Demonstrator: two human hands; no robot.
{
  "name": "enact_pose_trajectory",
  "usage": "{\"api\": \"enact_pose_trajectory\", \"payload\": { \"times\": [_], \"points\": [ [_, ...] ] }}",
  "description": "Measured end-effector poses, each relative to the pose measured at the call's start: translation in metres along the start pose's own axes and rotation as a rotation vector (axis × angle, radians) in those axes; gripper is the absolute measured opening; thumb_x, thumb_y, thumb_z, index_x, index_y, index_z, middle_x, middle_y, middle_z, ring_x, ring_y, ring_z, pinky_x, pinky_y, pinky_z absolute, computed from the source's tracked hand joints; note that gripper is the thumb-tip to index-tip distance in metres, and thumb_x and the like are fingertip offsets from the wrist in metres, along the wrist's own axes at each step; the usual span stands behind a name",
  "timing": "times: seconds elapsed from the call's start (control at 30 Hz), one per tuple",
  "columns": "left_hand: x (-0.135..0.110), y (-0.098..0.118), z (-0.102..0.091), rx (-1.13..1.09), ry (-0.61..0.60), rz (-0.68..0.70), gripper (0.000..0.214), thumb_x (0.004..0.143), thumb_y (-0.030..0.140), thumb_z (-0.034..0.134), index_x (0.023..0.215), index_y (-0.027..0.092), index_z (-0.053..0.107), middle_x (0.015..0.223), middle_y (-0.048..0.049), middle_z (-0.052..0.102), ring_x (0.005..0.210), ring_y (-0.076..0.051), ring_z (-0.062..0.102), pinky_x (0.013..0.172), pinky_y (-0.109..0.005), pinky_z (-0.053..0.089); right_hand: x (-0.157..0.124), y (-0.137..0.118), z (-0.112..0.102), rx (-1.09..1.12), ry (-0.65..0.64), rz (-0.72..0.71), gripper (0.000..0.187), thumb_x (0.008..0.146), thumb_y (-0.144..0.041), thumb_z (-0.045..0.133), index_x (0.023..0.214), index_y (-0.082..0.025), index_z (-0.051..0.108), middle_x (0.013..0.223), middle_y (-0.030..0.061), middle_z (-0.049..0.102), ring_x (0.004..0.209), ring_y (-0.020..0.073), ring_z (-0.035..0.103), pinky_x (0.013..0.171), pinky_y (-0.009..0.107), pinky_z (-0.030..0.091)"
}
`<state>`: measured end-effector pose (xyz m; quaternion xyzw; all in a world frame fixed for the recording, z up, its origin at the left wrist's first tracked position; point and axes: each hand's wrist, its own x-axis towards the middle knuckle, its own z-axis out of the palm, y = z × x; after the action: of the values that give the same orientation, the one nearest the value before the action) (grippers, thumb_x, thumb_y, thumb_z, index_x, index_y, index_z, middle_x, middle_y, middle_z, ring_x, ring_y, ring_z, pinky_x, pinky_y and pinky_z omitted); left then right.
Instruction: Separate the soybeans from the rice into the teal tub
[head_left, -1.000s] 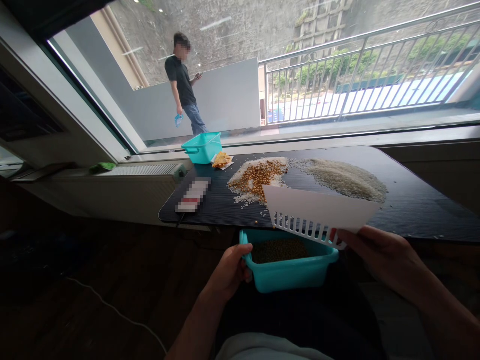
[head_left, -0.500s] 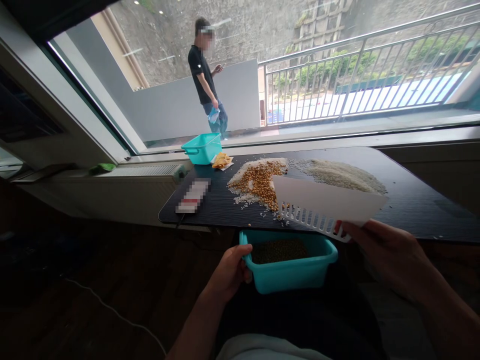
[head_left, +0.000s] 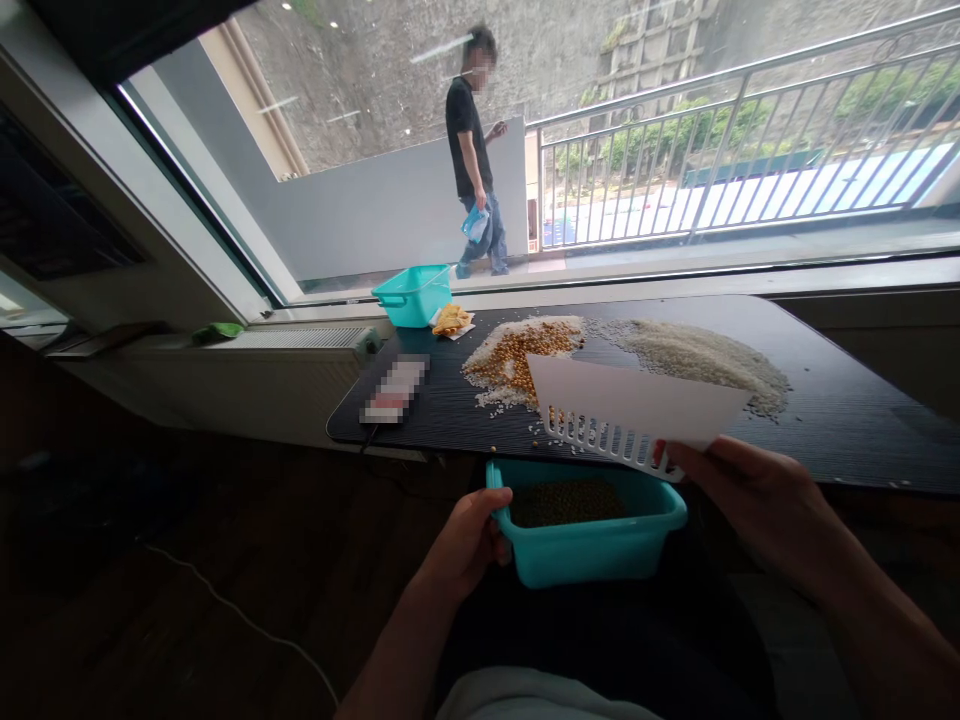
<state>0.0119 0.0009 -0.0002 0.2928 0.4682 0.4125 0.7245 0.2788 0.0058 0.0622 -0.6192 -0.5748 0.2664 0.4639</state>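
My left hand grips the left rim of a teal plastic tub held just below the black table's front edge; dark greenish beans fill its bottom. My right hand is closed on the corner of a white slotted plastic scoop, whose slotted edge rests on the table against a pile of yellow beans mixed with rice. A wider spread of white rice lies to the right of that pile.
A second teal tub and a yellow wrapper sit at the table's far left corner. A blurred flat object lies left of the beans. Beyond the window a person walks on the balcony. A white cable crosses the dark floor.
The scoop has slid left and toward me along the table, dragging beans toward the edge above the tub. The person outside has walked to the right.
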Motion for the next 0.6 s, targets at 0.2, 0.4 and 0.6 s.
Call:
{"api": "enact_pose_trajectory", "payload": {
  "times": [0.2,0.4,0.6],
  "points": [
    [0.000,0.003,-0.010,-0.019,0.007,0.012,0.042,0.061,0.047,0.075,0.051,0.019,0.045,0.038,0.0071,0.040,0.034,-0.006,0.037,0.036,-0.020,0.028,0.004,-0.002,0.019,0.048,-0.174,-0.090,0.039,0.070,-0.057,0.065,0.084,-0.022,0.077,0.082,0.0037,0.076,0.077,0.0246,0.070,0.071,0.031,0.057],
    [-0.004,0.009,-0.032,-0.002,0.050,0.047,0.044,0.061,0.048,0.075,0.051,0.019,0.044,0.038,0.0075,0.038,0.034,-0.005,0.036,0.037,-0.019,0.026,0.012,-0.006,0.037,0.048,-0.250,-0.163,0.038,0.072,-0.057,0.062,0.082,-0.023,0.077,0.081,0.0021,0.076,0.074,0.0235,0.069,0.065,0.029,0.056],
    [-0.008,0.011,-0.045,0.007,0.104,0.054,0.043,0.059,0.049,0.074,0.051,0.019,0.045,0.038,0.0072,0.039,0.034,-0.006,0.036,0.036,-0.020,0.026,0.031,-0.012,0.069,0.008,-0.275,-0.227,0.042,0.075,-0.056,0.059,0.081,-0.019,0.077,0.076,0.0035,0.075,0.072,0.0228,0.068,0.062,0.028,0.054]
  ]
}}
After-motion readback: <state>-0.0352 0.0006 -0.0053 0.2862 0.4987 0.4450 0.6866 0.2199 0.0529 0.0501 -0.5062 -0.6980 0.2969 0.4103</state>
